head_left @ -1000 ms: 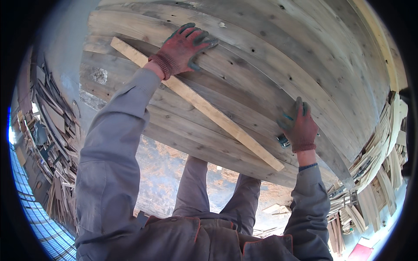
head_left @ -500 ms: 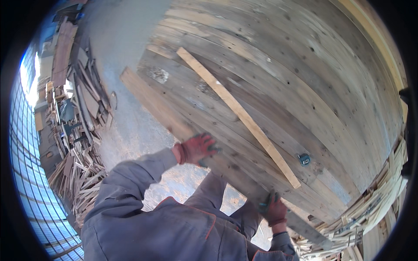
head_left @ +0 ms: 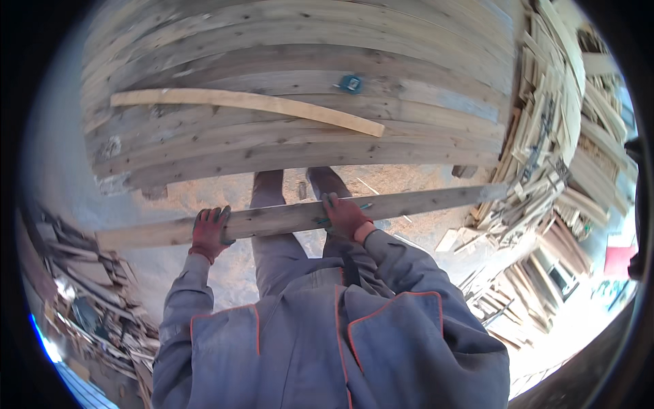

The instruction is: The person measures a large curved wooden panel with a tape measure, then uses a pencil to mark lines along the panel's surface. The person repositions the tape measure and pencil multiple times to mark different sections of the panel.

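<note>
A long weathered wooden plank (head_left: 278,219) spans the view in front of my legs, held off the near edge of a broad surface of boards (head_left: 436,88). My left hand (head_left: 211,232), in a red glove, is closed over the plank left of my legs. The right hand (head_left: 345,217), also red-gloved, grips the plank nearer its middle. A thin teal stick like a pencil (head_left: 366,206) pokes out beside the right fingers. On the boards lie a narrow pale batten (head_left: 252,102) and a small teal tape measure (head_left: 351,84).
Sawdust and scraps cover the floor (head_left: 415,178) between me and the boards. Heaps of offcuts (head_left: 535,129) rise on the right, close to the plank's right end. Another scrap pile (head_left: 88,273) stands at the lower left.
My view has turned to the right. The plank has come away from the boards' edge toward me and now lies nearly level across the view, with both hands still on it.
</note>
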Available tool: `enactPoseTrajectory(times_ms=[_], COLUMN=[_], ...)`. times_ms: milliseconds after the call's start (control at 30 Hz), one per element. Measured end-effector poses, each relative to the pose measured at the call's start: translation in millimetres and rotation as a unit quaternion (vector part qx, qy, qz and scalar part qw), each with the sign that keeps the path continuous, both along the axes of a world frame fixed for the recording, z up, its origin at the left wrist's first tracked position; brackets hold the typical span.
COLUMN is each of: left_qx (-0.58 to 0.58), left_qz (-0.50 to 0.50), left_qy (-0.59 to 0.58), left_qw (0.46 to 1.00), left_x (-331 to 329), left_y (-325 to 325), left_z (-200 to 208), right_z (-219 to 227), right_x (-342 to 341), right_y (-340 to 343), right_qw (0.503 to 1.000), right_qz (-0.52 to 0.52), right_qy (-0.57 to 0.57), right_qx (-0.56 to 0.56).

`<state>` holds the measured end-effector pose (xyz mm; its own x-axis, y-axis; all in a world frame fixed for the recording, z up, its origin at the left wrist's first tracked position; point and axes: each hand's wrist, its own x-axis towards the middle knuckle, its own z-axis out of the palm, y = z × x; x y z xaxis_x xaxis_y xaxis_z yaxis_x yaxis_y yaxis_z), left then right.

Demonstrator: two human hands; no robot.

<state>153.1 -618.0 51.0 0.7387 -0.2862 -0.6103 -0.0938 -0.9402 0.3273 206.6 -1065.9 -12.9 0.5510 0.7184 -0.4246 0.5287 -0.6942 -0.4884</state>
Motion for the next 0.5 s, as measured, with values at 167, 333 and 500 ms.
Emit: enactPoseTrajectory(times_ms=[167,333,500], left_qx=[0.024,0.023,0.075], left_qz=[-0.006,-0.002,0.056], left_qy=[-0.022,-0.07,0.05], left_qw=[0.999,0.997,0.994], left_x=[-22,-29,-43], left_y=[-31,-20,-1], left_z=[-24,-91,-162], right_z=[-15,-73,-115], right_x=[-27,-31,-23], right_y=[-20,-19,2], right_qw=[0.999,0.997,0.999], right_qz=[-0.036,-0.036,-0.028], right_qy=[-0.035,-0.07,0.01], right_qx=[-0.015,-0.023,0.02])
